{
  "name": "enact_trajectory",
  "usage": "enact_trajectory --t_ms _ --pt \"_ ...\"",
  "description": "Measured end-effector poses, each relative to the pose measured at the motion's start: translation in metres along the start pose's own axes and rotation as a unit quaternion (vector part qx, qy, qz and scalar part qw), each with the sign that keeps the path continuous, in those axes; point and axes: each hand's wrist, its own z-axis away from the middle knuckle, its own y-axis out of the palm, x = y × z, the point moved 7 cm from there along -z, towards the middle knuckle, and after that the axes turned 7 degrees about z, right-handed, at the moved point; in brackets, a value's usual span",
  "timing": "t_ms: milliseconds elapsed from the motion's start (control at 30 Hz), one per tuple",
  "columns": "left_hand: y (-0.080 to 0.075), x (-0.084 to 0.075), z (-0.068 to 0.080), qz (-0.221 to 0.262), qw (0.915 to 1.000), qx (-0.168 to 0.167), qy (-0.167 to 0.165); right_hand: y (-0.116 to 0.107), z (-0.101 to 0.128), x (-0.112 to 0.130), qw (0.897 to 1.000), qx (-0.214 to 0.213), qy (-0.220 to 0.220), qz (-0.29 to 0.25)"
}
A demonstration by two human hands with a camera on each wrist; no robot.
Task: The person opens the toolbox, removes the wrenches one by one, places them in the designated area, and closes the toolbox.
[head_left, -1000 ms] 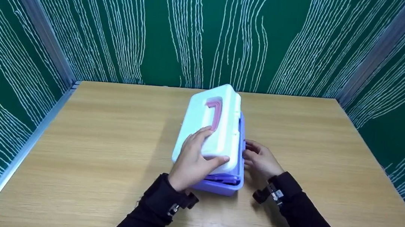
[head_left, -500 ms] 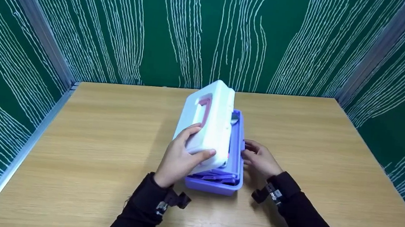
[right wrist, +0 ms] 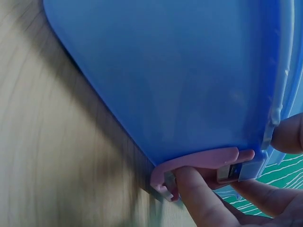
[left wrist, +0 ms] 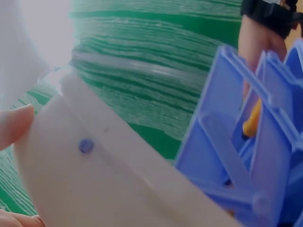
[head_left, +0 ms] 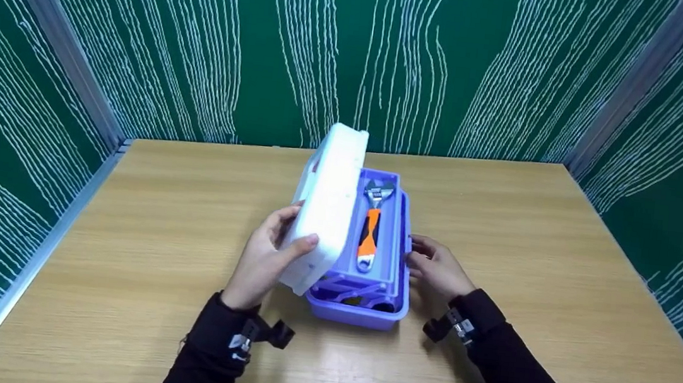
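Note:
A purple toolbox (head_left: pixel 360 314) stands on the table, its white lid (head_left: pixel 328 196) tilted up toward the left. My left hand (head_left: pixel 265 253) grips that lid by its near end, thumb on the front face and fingers behind. On the box's right side my right hand (head_left: pixel 438 268) holds the pink latch (right wrist: pixel 203 161), one finger hooked into it and another digit at the rim. An adjustable wrench (head_left: pixel 371 226) with an orange and black handle lies in the raised purple tray (head_left: pixel 343 261). Below the tray, a dark gap shows a bit of something yellow (left wrist: pixel 253 120).
The wooden table (head_left: pixel 532 249) extends on both sides of the box. Green walls (head_left: pixel 507 63) with pale wavy lines close it in at the back, left and right. Hinged purple tray arms (left wrist: pixel 222 146) link the tiers.
My left hand has swung the lid up and to the left. The tray has risen with it, and the wrench has come into sight. My right hand has stayed at the latch.

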Motion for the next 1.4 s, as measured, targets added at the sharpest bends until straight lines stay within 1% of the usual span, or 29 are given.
enact_trajectory --t_ms 100,167,267,400,500,567,733,900,967,1000,1067,1200,1333,1400 --pt "-0.007 0.001 0.0 0.018 0.9997 -0.01 -0.013 0.0 0.0 0.0 1.0 0.002 -0.001 -0.004" --pt "-0.013 0.001 0.0 0.019 0.9994 -0.018 -0.021 0.0 0.0 0.0 1.0 0.004 -0.001 -0.007" --pt "-0.023 0.003 0.001 0.023 0.9991 -0.024 -0.025 0.0 -0.001 -0.001 1.0 0.002 -0.006 -0.01" --pt "-0.037 0.007 0.001 0.072 0.9968 -0.029 -0.017 -0.002 -0.002 0.0 1.0 -0.006 -0.012 0.0" --pt "-0.047 0.011 0.003 0.125 0.991 -0.046 -0.012 -0.003 -0.002 0.0 1.0 -0.009 -0.011 0.012" --pt "-0.053 0.013 0.005 0.149 0.9871 -0.057 -0.01 -0.003 -0.001 0.0 1.0 -0.007 -0.011 0.013" --pt "-0.065 0.021 0.008 0.18 0.9806 -0.079 -0.003 -0.003 -0.001 0.0 1.0 -0.003 -0.011 0.008" --pt "-0.074 0.027 0.01 0.216 0.9705 -0.106 0.011 -0.001 -0.002 -0.001 1.0 -0.009 -0.007 0.012" --pt "-0.076 0.028 0.009 0.223 0.9682 -0.112 0.017 -0.001 -0.002 -0.002 1.0 -0.014 -0.005 0.012" --pt "-0.078 0.028 0.009 0.221 0.9686 -0.112 0.019 -0.001 -0.002 -0.002 1.0 -0.015 -0.006 0.013" --pt "-0.08 0.028 0.009 0.212 0.971 -0.108 0.019 -0.001 -0.003 -0.002 1.0 -0.017 -0.009 0.014" --pt "-0.084 0.029 0.01 0.197 0.9751 -0.101 0.008 -0.001 -0.003 -0.001 1.0 -0.024 -0.013 0.015" --pt "-0.091 0.031 0.011 0.19 0.9751 -0.114 0.0 -0.001 -0.002 0.0 0.999 -0.035 -0.018 0.021" --pt "-0.094 0.033 0.011 0.179 0.9763 -0.122 -0.004 -0.001 -0.002 0.0 0.999 -0.036 -0.022 0.025"
